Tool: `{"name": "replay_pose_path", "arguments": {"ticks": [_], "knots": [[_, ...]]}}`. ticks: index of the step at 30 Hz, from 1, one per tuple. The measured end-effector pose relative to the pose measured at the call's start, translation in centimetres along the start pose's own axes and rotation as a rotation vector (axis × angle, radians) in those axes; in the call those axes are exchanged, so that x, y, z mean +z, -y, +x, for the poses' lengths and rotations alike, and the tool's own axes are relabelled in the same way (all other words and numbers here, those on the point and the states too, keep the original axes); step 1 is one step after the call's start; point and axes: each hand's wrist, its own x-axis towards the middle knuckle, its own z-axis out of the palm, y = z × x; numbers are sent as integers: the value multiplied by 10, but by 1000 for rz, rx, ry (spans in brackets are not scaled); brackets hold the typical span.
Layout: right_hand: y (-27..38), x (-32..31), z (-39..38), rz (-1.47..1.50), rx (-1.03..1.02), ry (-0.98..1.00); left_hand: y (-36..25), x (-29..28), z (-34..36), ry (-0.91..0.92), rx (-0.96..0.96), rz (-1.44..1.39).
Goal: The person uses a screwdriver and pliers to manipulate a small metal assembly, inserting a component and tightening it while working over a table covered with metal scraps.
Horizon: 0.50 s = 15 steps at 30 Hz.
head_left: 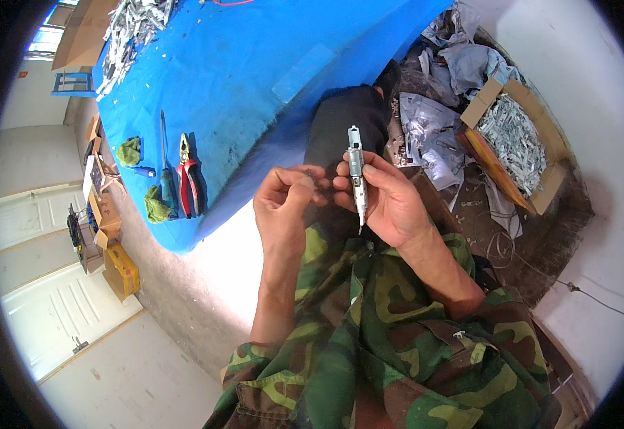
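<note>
Over my lap, my right hand point(390, 200) grips a slim silver metal part point(356, 168), long and narrow, with a squared upper end and a thin pin at the bottom. It stands nearly upright, fingers and thumb wrapped about its middle. Just left of it is my left hand point(288, 196), its thumb and fingertips pinched together close to the part but apart from it. Whatever is between those fingertips, if anything, is too small to make out.
On the blue-covered table point(233, 79) lie red-handled pliers point(189, 179), a screwdriver point(165, 164) and green cloths point(129, 151). A pile of metal pieces point(129, 36) sits at its far left. To my right stands a cardboard box point(551, 189) full of similar pieces, beside grey plastic bags point(433, 132).
</note>
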Motion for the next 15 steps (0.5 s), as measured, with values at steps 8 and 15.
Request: {"name": "replay_pose_path", "arguments": {"ticks": [8, 15], "knots": [[-2, -1, -1, -69, 27, 37, 8, -8, 4, 74, -92, -187], [-2, 5, -5, -156, 2, -18, 6, 0, 4, 40, -102, -205]]}}
